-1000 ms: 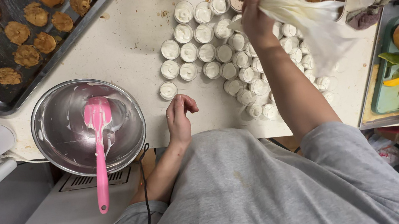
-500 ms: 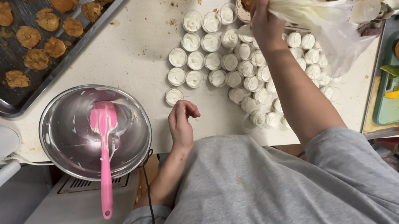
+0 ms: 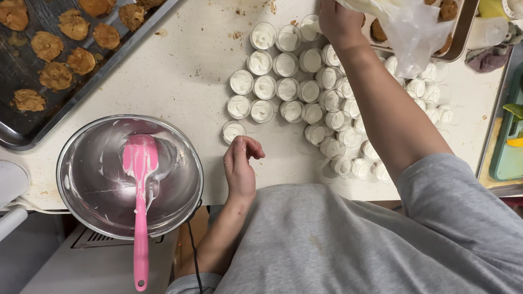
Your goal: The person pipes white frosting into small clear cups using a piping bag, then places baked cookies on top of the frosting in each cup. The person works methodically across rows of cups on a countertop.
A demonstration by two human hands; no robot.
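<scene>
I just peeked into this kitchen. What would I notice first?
Probably the crowd of little white filled cups in the middle of the counter, with the right hand gripping a piping bag above them. The left hand rests by a metal bowl with a pink spatula, and a dark cookie tray sits top left.
</scene>
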